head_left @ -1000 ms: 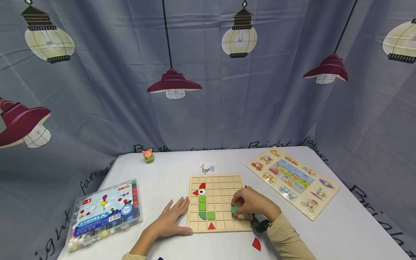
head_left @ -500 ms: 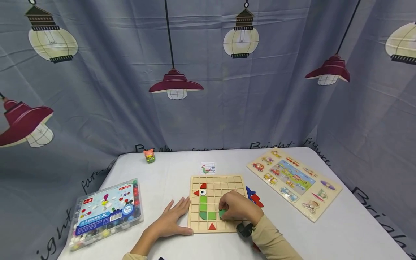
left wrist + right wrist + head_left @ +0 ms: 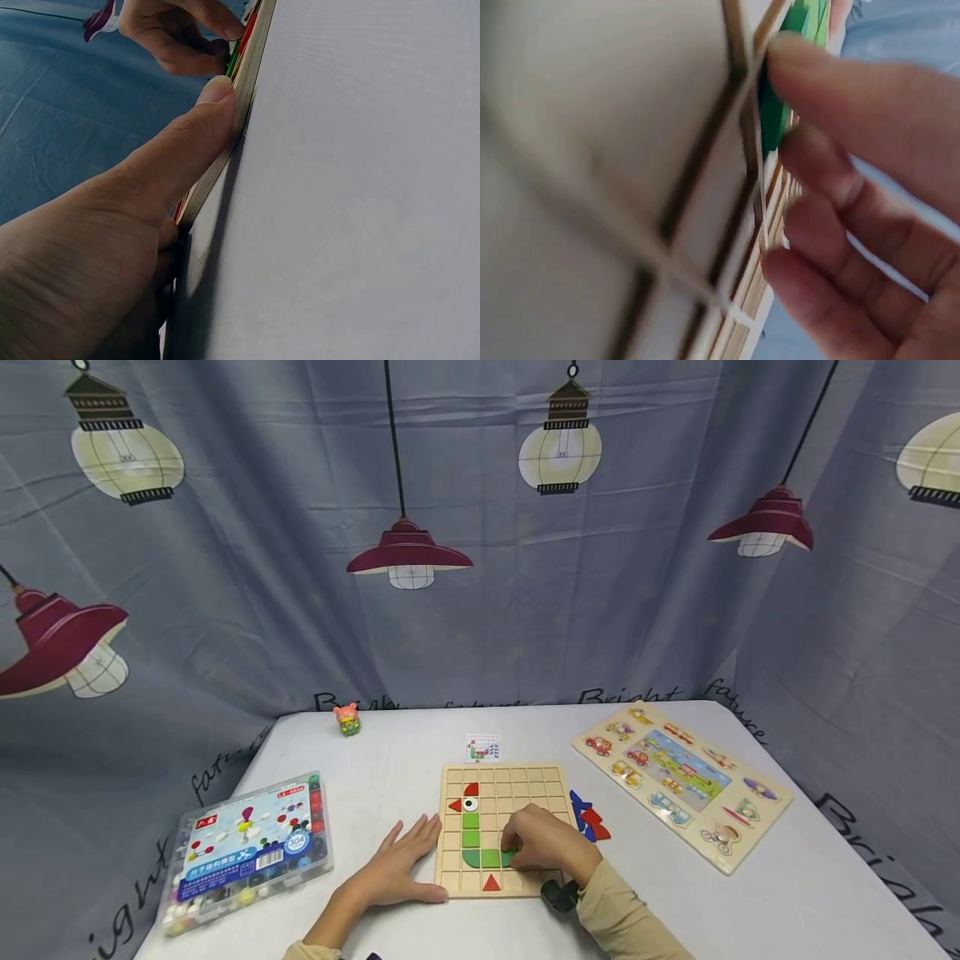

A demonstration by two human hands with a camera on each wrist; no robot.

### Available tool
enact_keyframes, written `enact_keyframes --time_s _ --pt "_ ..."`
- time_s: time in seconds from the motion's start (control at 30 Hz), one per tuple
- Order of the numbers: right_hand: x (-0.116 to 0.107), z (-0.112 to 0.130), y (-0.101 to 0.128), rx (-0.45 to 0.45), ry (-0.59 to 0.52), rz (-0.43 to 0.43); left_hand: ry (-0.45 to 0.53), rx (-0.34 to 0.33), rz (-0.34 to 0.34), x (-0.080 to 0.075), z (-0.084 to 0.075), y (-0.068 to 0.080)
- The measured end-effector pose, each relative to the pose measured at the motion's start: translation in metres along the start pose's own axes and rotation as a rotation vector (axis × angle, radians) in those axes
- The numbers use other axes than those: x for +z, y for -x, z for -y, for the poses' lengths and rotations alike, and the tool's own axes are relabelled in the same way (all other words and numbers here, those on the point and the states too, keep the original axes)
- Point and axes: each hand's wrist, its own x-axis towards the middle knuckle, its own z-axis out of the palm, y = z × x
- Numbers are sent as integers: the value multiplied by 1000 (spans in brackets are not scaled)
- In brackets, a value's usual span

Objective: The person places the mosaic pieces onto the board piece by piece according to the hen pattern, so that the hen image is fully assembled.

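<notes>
A wooden grid board [image 3: 525, 774] lies on the white table. My right hand [image 3: 551, 839] pinches a dark green quarter-circle piece [image 3: 772, 112] between thumb and index finger, low over a cell just right of a light green square [image 3: 490, 858]. Whether the piece touches the cell's floor I cannot tell. Spread and flat, my left hand [image 3: 393, 870] rests at the board's left edge, its thumb [image 3: 184, 146] against the rim. On the board sit a round eye piece [image 3: 470, 804], red pieces, more light green squares [image 3: 470, 839] and another dark green quarter-circle [image 3: 471, 858].
Blue and red pieces [image 3: 590, 818] lie beside the board's right edge. A small pattern card [image 3: 482, 747] is behind it. A vehicle puzzle board [image 3: 682, 785] lies right, a plastic case [image 3: 251, 852] left, and a small pink-headed figurine [image 3: 347, 719] at the back.
My right hand has slid left across the board with the dark green piece, up beside the light green square. My left hand stays put. The blue and red pieces at right are uncovered.
</notes>
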Motion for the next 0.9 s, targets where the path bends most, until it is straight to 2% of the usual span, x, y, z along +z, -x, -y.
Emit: enact_keyframes --time_s 0.4,0.9 --pt "2 0 -2 12 -39 4 -13 5 -4 1 2 0" --pt "6 3 -3 14 -28 -10 -2 -9 1 0 -1 0"
